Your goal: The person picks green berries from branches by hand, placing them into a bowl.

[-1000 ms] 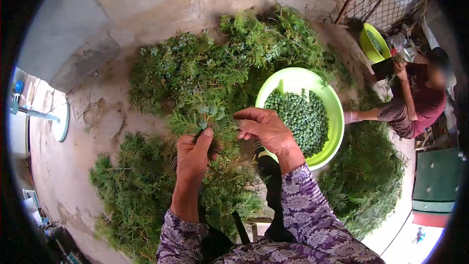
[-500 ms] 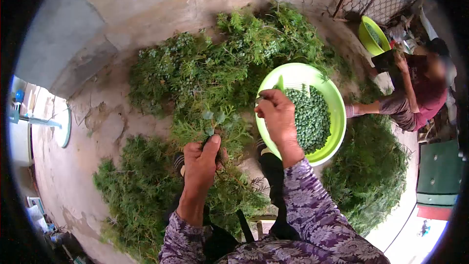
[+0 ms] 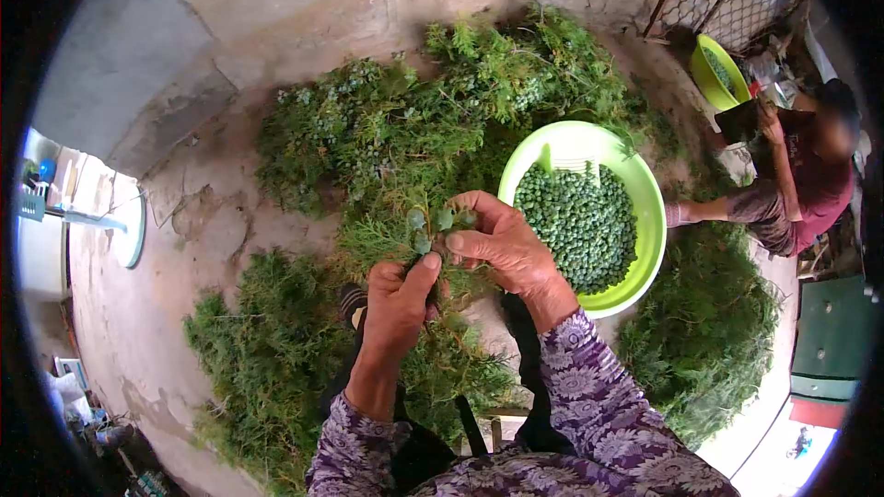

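Note:
My left hand (image 3: 396, 313) is closed, thumb against fingers, around the stem of an evergreen sprig (image 3: 421, 226) that bears plump green berries. At the sprig's right side my right hand (image 3: 511, 250) pinches with thumb and forefinger at a green berry (image 3: 447, 218); the exact contact is partly hidden by the fingers. Just right of that hand stands a light green basin (image 3: 651, 248), holding a heap of small round green berries (image 3: 580, 230).
Piles of cut evergreen branches (image 3: 368, 129) lie by the wall, with more at lower left (image 3: 262, 340) and right (image 3: 700, 340). A person (image 3: 801, 175) sits at right near a second green basin (image 3: 718, 74). A pedestal fan (image 3: 129, 228) stands at left.
My right hand has moved left from over the basin to the sprig in my left hand. The view has shifted slightly, while my left hand keeps its hold.

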`<control>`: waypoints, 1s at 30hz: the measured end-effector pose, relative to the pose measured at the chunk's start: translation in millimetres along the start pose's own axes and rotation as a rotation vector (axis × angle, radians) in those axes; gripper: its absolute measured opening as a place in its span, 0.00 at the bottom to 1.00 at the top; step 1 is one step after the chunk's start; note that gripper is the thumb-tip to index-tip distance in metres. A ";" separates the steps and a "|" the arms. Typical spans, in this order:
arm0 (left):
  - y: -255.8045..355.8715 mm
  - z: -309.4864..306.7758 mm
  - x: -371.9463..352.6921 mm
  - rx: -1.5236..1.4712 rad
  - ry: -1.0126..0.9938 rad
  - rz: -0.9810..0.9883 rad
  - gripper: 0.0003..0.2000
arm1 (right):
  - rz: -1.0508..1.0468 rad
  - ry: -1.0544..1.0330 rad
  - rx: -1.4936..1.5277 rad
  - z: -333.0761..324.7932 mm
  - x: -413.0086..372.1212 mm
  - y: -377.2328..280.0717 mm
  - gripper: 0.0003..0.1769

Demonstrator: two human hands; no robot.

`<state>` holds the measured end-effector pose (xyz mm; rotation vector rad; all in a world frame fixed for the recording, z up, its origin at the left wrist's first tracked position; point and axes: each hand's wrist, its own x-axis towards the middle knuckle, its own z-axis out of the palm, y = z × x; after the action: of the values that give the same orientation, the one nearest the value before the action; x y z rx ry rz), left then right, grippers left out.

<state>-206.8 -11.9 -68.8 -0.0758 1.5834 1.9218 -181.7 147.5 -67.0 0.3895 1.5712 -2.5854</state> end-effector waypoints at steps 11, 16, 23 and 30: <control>-1.0 5.0 -2.1 0.062 -0.057 -0.029 0.07 | -0.074 0.132 -0.002 -7.1 3.8 7.4 0.12; 6.7 7.0 -4.9 0.115 -0.102 -0.068 0.06 | -0.024 0.103 0.020 -11.3 2.7 5.6 0.12; 15.7 4.4 -17.7 0.110 -0.101 -0.033 0.06 | -0.050 0.274 -0.044 -50.0 -3.4 -11.9 0.13; 24.6 7.8 -12.4 0.137 -0.088 -0.067 0.09 | 0.009 0.048 0.641 -47.7 -4.0 -15.5 0.07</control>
<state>-206.7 -12.0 -40.2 0.0130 1.6285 1.7378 -173.0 196.7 -73.5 0.4976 0.6998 -3.0328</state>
